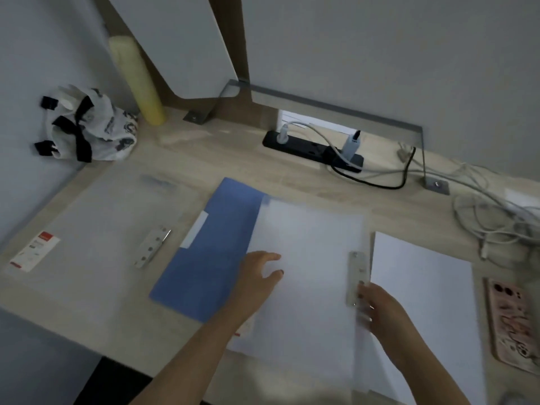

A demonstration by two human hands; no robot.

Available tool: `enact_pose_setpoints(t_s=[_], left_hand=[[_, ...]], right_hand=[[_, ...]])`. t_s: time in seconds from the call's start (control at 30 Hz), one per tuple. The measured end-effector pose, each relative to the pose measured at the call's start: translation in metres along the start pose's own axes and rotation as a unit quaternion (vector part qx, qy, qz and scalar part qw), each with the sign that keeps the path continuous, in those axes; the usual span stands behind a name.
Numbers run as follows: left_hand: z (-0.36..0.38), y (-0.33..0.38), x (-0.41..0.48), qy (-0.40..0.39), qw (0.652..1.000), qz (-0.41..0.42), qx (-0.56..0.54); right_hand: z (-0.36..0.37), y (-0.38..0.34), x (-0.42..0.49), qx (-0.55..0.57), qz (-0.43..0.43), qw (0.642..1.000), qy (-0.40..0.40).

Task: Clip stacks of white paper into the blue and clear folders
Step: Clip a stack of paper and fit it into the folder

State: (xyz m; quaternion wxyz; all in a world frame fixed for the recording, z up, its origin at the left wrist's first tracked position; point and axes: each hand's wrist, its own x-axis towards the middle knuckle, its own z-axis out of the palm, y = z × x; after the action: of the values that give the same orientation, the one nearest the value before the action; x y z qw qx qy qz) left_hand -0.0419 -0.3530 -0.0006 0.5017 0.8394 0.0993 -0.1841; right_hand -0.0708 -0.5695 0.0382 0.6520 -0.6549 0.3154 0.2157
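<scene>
A blue folder [210,247] lies open in the middle of the desk. Over its right half lies a clear folder [306,258] holding white sheets, with a metal clip [357,270] along its right edge. My left hand [260,276] rests palm down on the left part of that folder, fingers relaxed. My right hand [377,308] has its fingers curled on the lower end of the clip, blurred. A loose stack of white paper [420,287] lies just right of the clip. A second clear folder [96,229] lies open at the left with its own metal clip [153,247].
A phone in a pink case [508,320] lies at the right edge. A black power strip [312,150] and tangled cables [496,211] sit at the back right. A yellow roll [137,83] and a black-and-white cloth bag [87,124] stand in the back-left corner.
</scene>
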Motion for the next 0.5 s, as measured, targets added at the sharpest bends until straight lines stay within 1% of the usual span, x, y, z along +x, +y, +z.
enact_pose_setpoints(t_s=[0.07, 0.13, 0.17, 0.33, 0.4, 0.5], left_hand=[[0.004, -0.013, 0.004, 0.042, 0.998, -0.043, 0.035], [0.006, -0.020, 0.005, 0.053, 0.994, -0.085, 0.044], [0.006, -0.023, 0.005, 0.052, 0.994, -0.093, 0.034], [0.001, -0.039, 0.009, 0.076, 0.992, -0.101, -0.022], [-0.006, -0.039, 0.012, 0.070, 0.991, -0.111, -0.022], [-0.021, -0.042, 0.018, 0.058, 0.991, -0.116, -0.008]], right_hand=[[-0.004, 0.014, 0.008, -0.054, 0.020, 0.998, 0.022], [-0.004, 0.023, 0.016, -0.098, 0.034, 0.994, 0.043], [-0.002, 0.026, 0.019, -0.114, 0.045, 0.991, 0.053], [0.007, 0.034, 0.035, -0.127, 0.056, 0.987, 0.078], [0.008, 0.030, 0.039, -0.109, 0.065, 0.988, 0.089], [0.009, 0.021, 0.045, -0.091, 0.102, 0.988, 0.078]])
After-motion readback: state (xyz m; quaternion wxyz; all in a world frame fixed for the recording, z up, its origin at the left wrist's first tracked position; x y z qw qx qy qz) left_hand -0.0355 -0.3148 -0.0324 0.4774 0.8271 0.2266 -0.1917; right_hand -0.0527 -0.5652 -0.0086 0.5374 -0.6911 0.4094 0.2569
